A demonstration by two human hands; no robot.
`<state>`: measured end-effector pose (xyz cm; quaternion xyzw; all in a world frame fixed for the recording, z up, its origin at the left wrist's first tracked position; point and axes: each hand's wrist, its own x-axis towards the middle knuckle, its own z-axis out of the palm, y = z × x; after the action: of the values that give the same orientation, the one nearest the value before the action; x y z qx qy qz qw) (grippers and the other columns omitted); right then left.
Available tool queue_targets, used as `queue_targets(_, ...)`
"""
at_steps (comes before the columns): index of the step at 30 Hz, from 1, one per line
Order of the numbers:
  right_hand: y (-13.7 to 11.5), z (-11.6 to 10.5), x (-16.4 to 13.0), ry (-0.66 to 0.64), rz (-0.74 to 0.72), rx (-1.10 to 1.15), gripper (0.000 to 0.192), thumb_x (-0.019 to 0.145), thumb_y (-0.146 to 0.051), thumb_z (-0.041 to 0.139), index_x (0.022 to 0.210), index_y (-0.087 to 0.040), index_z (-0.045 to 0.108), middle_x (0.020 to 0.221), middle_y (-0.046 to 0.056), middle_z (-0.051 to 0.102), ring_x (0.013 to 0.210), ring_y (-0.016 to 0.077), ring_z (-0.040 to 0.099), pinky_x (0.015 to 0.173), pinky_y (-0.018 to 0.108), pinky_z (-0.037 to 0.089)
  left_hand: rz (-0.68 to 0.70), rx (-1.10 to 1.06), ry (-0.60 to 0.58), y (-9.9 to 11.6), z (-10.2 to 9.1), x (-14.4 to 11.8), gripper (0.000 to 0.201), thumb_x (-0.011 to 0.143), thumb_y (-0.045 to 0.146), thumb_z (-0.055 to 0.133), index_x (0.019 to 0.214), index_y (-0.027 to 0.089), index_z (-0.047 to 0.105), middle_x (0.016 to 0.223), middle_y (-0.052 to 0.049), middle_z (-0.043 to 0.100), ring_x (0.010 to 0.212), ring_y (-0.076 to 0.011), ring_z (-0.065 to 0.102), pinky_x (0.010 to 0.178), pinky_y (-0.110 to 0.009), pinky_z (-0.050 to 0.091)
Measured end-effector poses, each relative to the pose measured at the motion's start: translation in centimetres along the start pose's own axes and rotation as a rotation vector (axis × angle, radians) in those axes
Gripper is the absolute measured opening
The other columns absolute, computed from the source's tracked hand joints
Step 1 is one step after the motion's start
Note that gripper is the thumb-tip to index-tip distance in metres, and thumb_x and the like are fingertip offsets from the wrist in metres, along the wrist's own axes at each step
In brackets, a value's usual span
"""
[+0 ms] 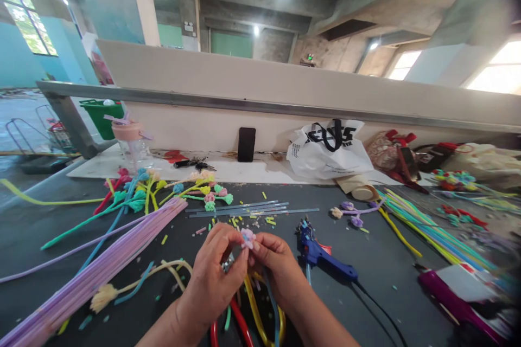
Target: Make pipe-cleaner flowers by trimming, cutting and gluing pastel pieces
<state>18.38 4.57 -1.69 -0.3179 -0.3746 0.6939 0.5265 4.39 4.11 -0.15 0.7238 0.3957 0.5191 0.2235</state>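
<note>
— While both hands meet over the dark counter, what sits between them?
— A small pale pink-and-lilac flower, pinched at the fingertips of the left hand and the right hand. The fingers of both hands are pressed together around it, thumbs on top.
— Anything else in the grip?
— A small metal piece shows just below the left fingers; I cannot tell what it is. Red, yellow and blue tubes run under both palms toward the wrists.
— And around the fingers?
— A blue glue gun lies just right of the right fingers. A bundle of lilac stems stretches away to the left. Beyond the fingers lie grey rods and finished flower stems, well apart from the hands.
</note>
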Motion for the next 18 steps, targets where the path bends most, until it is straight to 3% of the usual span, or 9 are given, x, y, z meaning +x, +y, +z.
queue_targets(6,-0.34,-0.14,-0.09,-0.044,0.068,-0.019,0.02,0.068,-0.03,0.073,0.073,-0.012,0.065,0.058,-0.001,0.059,0.047,0.0061,0.048,0.049,0.018,0.034,-0.094,-0.067,-0.001,-0.25,-0.23,0.26,0.013,0.082,0.019,0.048,0.069,0.019,0.047,0.069,0.002,0.046,0.061,-0.0111,0.044,0.056,-0.022,0.038)
queue_targets(12,-0.19,0.0,0.15,0.031,0.03,-0.081,0.027,0.062,-0.035,0.076,0.06,-0.012,0.062,0.048,-0.003,0.056,0.042,0.0045,0.045,0.046,0.017,0.033,-0.205,-0.15,-0.028,-0.77,-0.12,0.19,0.014,0.082,0.024,0.048,0.069,0.019,0.047,0.068,0.002,0.043,0.059,-0.0105,0.04,0.053,-0.022,0.036)
queue_targets(18,-0.53,-0.27,0.31,0.01,0.043,-0.132,0.029,0.062,-0.038,0.075,0.063,-0.012,0.064,0.051,-0.002,0.059,0.042,0.0047,0.048,0.045,0.017,0.034,-0.242,-0.184,-0.03,-0.62,-0.18,0.38,0.017,0.082,0.026,0.049,0.068,0.018,0.049,0.067,0.003,0.044,0.059,-0.0102,0.039,0.054,-0.022,0.035)
